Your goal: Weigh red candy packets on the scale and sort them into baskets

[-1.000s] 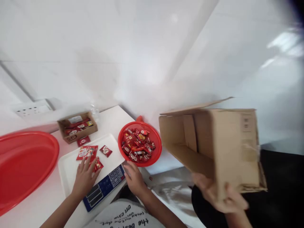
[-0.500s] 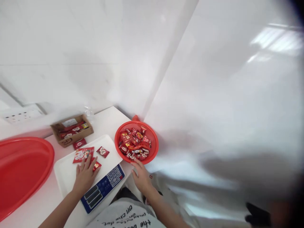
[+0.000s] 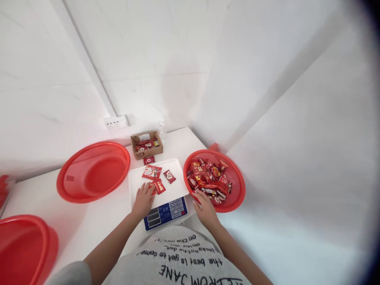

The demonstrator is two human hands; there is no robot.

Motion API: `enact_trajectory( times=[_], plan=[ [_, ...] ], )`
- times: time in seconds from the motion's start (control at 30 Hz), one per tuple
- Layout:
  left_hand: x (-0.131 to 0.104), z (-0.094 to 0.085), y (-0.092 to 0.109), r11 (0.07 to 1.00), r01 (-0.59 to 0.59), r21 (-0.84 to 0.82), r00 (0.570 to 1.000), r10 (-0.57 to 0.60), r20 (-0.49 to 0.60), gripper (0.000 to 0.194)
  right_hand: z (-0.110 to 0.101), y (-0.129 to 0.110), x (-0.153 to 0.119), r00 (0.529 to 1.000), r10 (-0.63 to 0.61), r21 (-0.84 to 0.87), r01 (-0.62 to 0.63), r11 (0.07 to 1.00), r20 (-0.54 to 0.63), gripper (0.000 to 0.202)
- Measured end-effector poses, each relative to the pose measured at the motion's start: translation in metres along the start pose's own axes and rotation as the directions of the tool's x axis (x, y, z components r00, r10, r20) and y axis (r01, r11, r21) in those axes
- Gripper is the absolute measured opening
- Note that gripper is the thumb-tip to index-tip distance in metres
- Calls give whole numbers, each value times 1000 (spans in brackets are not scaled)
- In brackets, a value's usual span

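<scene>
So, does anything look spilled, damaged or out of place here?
One red packet lies outside the cardboard box, between it and the white tray, so it looks stray. Nothing else seems spilled or damaged.

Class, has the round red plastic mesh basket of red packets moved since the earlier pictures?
No. Judged against the far right corner of the white tabletop, the basket keeps the same place, in front and to the right.

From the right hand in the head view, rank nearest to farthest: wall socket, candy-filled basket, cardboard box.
1. Candy-filled basket: right side, beside the right hand.
2. Cardboard box: leftward, behind the white tray.
3. Wall socket: farther left, past the box.
</scene>
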State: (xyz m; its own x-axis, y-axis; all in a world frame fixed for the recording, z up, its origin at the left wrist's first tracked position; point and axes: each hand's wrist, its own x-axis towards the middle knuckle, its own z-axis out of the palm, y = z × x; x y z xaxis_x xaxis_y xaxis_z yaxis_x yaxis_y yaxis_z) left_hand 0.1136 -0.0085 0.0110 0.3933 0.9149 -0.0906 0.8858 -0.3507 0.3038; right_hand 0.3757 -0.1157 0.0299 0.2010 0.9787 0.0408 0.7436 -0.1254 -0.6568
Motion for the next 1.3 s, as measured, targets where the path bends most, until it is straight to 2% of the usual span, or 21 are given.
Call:
enact_trajectory(
  times=[0.2, 0.43, 0.8, 0.9, 0.97, 1.1, 1.2, 1.23, 1.3],
  plan=[
    [-8, -6, -1, 997, 39, -63, 999, -40, -11, 42, 8, 5, 13, 996, -19, -54, 23, 998, 88, 38],
    [3, -10, 0, 989, 114, -90, 993, -114, 5, 47, 11, 10, 23, 982, -16, -95, 34, 995, 187, 45],
    [9, -20, 3, 951, 235, -202, 972, -237, 15, 22, 18, 22, 32, 976, -12, -92, 33, 995, 218, 50],
    [14, -29, -11, 937, 274, -219, 956, -290, -45, 25, 19, 24, 32, 976, 3, -88, 16, 996, 216, 50],
    [19, -43, -27, 926, 309, -218, 935, -338, -110, 26, 20, 25, 32, 976, 8, -91, 12, 996, 219, 51],
    [28, -80, -68, 896, 401, -189, 859, -440, -262, 34, 20, 25, 31, 974, 7, -98, 15, 995, 225, 52],
    [34, -95, -84, 883, 443, -151, 805, -467, -365, 47, 20, 23, 31, 975, 17, -111, 8, 994, 223, 51],
    [36, -94, -83, 890, 436, -129, 804, -450, -389, 51, 19, 22, 31, 974, 20, -116, 6, 993, 226, 51],
    [41, -83, -71, 925, 374, -64, 847, -369, -382, 54, 18, 21, 30, 973, 23, -125, 7, 992, 232, 51]
  ],
)
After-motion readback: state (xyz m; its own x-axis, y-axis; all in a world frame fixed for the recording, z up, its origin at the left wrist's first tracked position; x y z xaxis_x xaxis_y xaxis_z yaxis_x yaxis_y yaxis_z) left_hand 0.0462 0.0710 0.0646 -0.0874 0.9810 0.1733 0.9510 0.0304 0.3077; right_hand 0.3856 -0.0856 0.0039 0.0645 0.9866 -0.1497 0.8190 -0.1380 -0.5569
